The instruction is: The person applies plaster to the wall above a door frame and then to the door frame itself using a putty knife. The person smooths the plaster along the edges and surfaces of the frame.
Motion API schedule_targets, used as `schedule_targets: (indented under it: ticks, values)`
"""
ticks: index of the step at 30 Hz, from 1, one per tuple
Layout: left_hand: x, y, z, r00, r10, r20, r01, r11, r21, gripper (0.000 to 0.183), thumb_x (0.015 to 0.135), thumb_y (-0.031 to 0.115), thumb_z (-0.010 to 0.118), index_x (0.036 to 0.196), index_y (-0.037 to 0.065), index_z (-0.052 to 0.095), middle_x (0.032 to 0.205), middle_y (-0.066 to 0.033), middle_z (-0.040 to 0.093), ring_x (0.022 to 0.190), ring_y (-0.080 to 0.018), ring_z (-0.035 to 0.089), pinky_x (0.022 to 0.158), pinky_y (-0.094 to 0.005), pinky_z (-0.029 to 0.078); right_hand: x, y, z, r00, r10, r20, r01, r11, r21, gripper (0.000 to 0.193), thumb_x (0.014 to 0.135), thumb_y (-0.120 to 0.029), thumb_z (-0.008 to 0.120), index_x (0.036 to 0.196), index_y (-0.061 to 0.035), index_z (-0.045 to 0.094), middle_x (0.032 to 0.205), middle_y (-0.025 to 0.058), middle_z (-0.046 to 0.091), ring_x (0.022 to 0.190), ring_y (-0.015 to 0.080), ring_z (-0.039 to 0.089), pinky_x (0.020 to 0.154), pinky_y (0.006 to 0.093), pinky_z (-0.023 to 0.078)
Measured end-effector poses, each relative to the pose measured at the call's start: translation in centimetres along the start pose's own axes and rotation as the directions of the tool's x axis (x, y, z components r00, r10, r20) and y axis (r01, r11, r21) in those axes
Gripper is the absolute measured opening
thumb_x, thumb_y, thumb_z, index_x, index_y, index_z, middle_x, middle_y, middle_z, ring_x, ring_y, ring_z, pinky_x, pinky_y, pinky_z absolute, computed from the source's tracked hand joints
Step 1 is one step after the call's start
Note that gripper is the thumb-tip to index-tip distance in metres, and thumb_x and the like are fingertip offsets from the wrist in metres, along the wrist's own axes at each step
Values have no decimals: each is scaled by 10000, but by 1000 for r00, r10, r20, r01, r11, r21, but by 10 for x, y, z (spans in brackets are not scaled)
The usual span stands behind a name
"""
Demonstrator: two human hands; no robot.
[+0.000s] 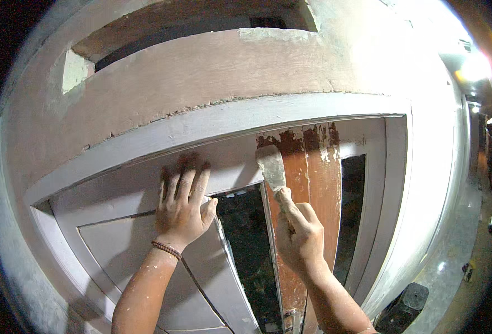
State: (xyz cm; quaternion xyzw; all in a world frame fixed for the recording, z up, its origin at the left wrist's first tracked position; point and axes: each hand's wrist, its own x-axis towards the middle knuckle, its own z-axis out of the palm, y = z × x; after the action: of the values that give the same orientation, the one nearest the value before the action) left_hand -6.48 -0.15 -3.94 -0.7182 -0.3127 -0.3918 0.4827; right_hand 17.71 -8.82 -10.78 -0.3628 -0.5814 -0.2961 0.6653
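Note:
My right hand (300,231) grips a putty knife by its handle. Its broad, smeared blade (271,167) lies against the upper part of the door, at the border between pale paint and a bare brown-red wooden strip (313,183). Dark, patchy paint remnants (290,139) show at the top of that strip. My left hand (183,203) rests flat with fingers spread on the pale door panel (118,189), left of a narrow dark glass pane (249,245). A beaded bracelet (167,249) circles my left wrist, and pale specks dot the forearm.
A pale door frame (218,125) surrounds the door, with a rough plaster edge above it. Higher up, a recessed opening (201,39) cuts into the wall. A second dark pane (351,206) stands right of the strip. At lower right sits a dark boxy object (405,306); a bright lamp (474,68) shines at upper right.

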Motion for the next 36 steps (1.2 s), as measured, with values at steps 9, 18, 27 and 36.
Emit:
schedule_targets:
  ticks: [9, 18, 27, 36]
  values:
    - [1, -2, 2, 999, 36, -37, -35, 999, 36, 663, 965, 475, 652, 1527, 142, 540, 1460, -184, 535, 1319, -436, 501, 1171, -624, 363, 8, -2, 8, 999, 46, 13, -45, 998, -33, 488, 951, -32, 661, 1434, -97, 644, 843, 128, 620, 675, 287, 658, 569, 422, 589]
    - [-1, -6, 12, 999, 19, -37, -18, 1000, 19, 649, 973, 498, 616, 1514, 146, 548, 1475, -144, 527, 1395, -387, 479, 1256, -661, 289, 16, -9, 6, 987, 141, 70, -136, 988, -69, 460, 985, -72, 640, 1441, -132, 635, 859, 140, 633, 682, 315, 672, 570, 448, 588]
    - [2, -4, 6, 996, 45, -71, -41, 998, 53, 654, 980, 557, 614, 1502, 165, 575, 1439, -163, 558, 1304, -422, 522, 1160, -610, 385, 14, -15, 2, 987, 144, 71, -137, 986, -98, 481, 961, -57, 643, 1437, -121, 645, 859, 151, 627, 679, 316, 670, 576, 450, 594]
    - [1, -8, 12, 996, 40, -75, -37, 998, 42, 668, 981, 509, 603, 1553, 172, 524, 1527, -112, 512, 1434, -360, 465, 1262, -656, 283, 20, -12, 15, 993, 118, 26, -116, 991, -70, 455, 995, -84, 638, 1446, -140, 630, 852, 153, 623, 632, 329, 665, 535, 456, 575]
